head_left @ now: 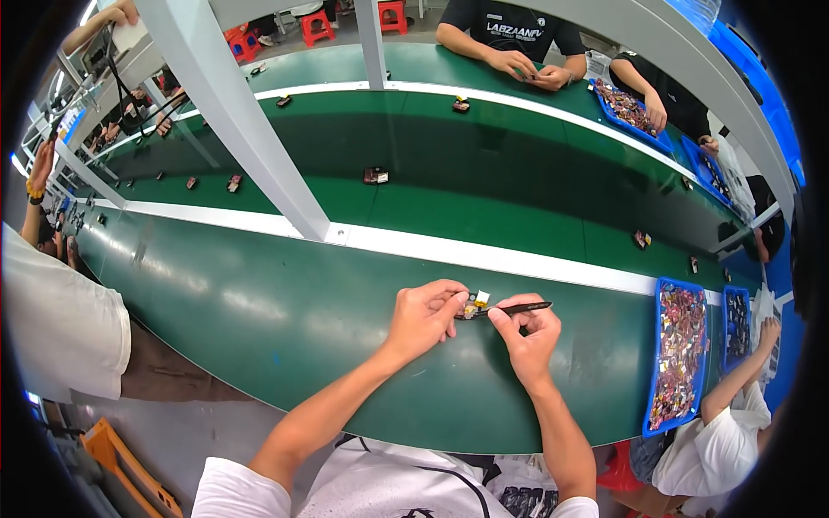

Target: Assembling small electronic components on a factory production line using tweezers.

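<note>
Over the green worktop (345, 298), my left hand (425, 318) pinches a small dark electronic assembly (469, 309) between thumb and fingers. A white and yellow piece (483, 299) sticks up at its far side. In my right hand (532, 335) is a slim pair of black tweezers (525, 307), held like a pen. Their tips point left and reach the assembly; whether they grip any part of it is too small to tell. My fingers hide part of the assembly.
To the right stands a blue tray (654, 380) heaped with small coloured parts, with a second blue tray (737, 324) beyond. Past a white rail (432, 251), a green conveyor belt (484, 194) carries scattered small assemblies. A grey post (250, 129) rises ahead. Co-workers sit opposite and at both sides.
</note>
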{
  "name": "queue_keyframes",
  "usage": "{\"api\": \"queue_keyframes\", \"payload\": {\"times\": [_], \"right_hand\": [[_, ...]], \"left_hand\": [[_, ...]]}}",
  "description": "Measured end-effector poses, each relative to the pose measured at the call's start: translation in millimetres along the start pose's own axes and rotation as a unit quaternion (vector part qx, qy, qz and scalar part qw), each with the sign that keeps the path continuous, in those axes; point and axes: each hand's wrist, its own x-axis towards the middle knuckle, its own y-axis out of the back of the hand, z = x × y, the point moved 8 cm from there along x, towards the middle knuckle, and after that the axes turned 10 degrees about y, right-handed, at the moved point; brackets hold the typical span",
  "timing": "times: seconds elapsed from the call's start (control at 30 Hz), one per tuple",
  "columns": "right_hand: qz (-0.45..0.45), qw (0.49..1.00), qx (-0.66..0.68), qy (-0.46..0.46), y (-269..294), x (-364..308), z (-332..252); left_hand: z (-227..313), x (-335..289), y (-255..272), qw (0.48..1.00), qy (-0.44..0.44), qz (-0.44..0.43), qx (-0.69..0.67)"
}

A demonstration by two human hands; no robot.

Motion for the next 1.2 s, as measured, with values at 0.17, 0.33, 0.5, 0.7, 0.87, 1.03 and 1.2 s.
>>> {"api": "queue_keyframes", "payload": {"times": [0.17,0.33,0.5,0.7,0.87,1.03,1.2], "right_hand": [[0.002,0.998,-0.053,0.016,2.3,-2.9,0.3],[0.01,0.996,-0.082,0.026,5.9,-3.1,-0.7],[0.003,0.996,-0.085,0.007,5.1,-2.2,-1.7],[-0.007,0.998,-0.012,-0.056,3.3,-3.2,8.9],[-0.001,0.993,0.069,-0.098,1.3,-3.2,13.8],[0.0,0.991,0.076,-0.109,0.7,-3.2,12.5],[0.004,0.989,0.087,-0.118,0.1,-4.2,11.9]], "left_hand": [[3.1,-4.5,-2.1,1.0,-0.017,0.002,0.01],[-0.5,-4.3,-3.4,0.999,-0.026,0.023,0.027],[-0.2,-6.5,-4.9,0.998,-0.039,0.031,0.031],[4.9,-8.2,-6.6,0.995,-0.082,0.026,0.043],[9.8,-10.5,-6.6,0.993,-0.107,0.028,0.047],[10.7,-11.1,-7.6,0.992,-0.113,0.026,0.055],[8.7,-10.8,-6.3,0.992,-0.117,0.018,0.047]]}}
